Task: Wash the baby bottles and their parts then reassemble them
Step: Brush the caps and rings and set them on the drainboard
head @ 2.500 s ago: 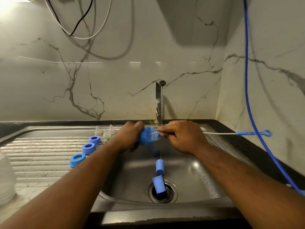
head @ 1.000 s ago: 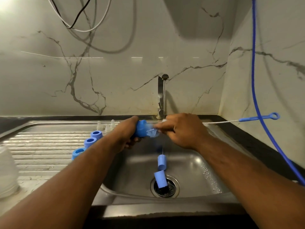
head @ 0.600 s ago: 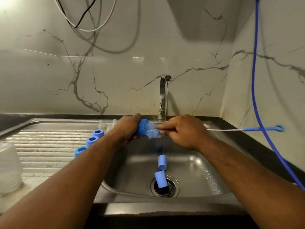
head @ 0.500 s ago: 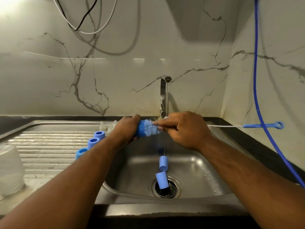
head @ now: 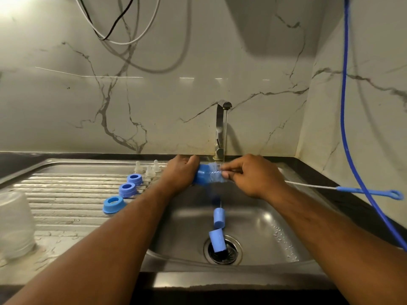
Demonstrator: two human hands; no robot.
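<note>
My left hand [head: 179, 175] grips a blue bottle cap [head: 203, 177] sideways over the sink basin [head: 259, 227]. My right hand [head: 253, 176] pinches the wire stem of a bottle brush [head: 363, 190]; its bristles [head: 217, 173] sit in the cap's mouth under a thin stream from the tap [head: 221, 128]. Two more blue caps lie in the basin, one [head: 219, 217] above the other [head: 217, 241] at the drain. On the draining board stand three blue collar rings [head: 134, 178] [head: 127, 189] [head: 114, 204] and three clear teats [head: 149, 168].
An upturned clear bottle [head: 15, 225] stands at the far left of the draining board. A blue cord [head: 345, 128] hangs along the right wall and crosses the brush handle. Cables [head: 123, 38] loop on the marble wall above.
The brush has slid in and out of the cap between frames, with the handle end swinging up and down at the right. The view has shifted slightly.
</note>
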